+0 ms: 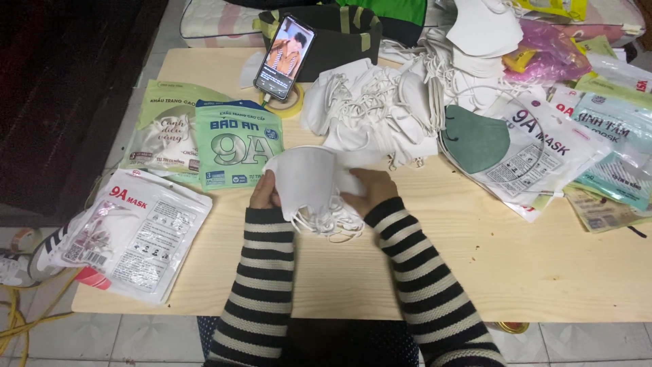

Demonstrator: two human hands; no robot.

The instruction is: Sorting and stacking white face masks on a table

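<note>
Both hands hold a small stack of white face masks just above the light wooden table. My left hand grips the stack's left edge. My right hand grips its right side. The masks' white ear loops hang below the stack onto the table. Both arms wear black-and-white striped sleeves. A large loose heap of white masks lies directly behind the hands.
Mask packets lie to the left: two green ones and a white one. A phone leans on a dark bag with a tape roll beside it. A green mask on flat white bags and more packets lies at right.
</note>
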